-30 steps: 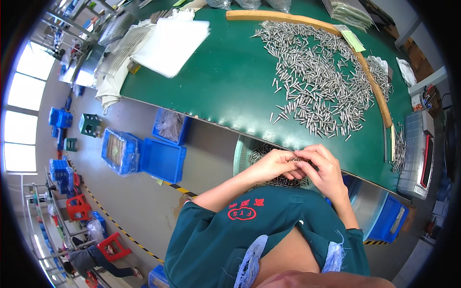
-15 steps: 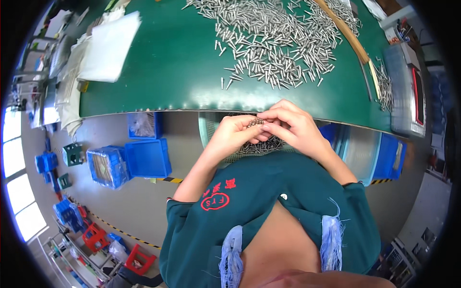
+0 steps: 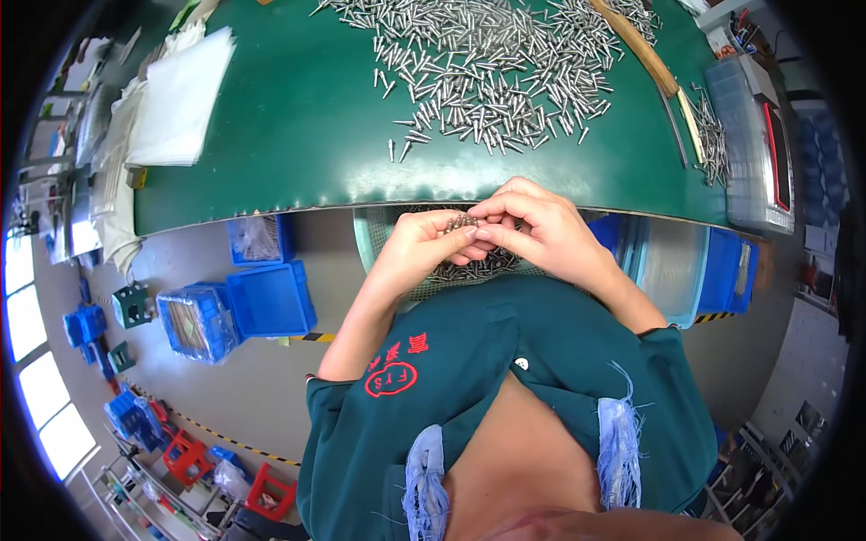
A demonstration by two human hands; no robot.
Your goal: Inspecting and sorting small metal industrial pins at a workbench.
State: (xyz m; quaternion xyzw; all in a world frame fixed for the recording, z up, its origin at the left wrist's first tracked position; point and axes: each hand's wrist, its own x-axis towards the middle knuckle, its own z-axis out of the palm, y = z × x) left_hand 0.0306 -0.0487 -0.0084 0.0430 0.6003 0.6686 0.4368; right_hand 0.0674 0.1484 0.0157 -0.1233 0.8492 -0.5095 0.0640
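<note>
Plastic bags at the tabletop's [image 3: 262,117] far edge have left view; pins [image 3: 462,222] show more between the hands [image 3: 411,249]

White sheets [image 3: 185,99] are lying at the left of the green surface [image 3: 289,126], while a blue crate [image 3: 271,299] and red stools [image 3: 186,457] are standing on the grey floor [image 3: 257,383].

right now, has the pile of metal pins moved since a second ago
No: judged against the front edge of the green table, the visible pile of pins stays put; only the view shifted.
</note>
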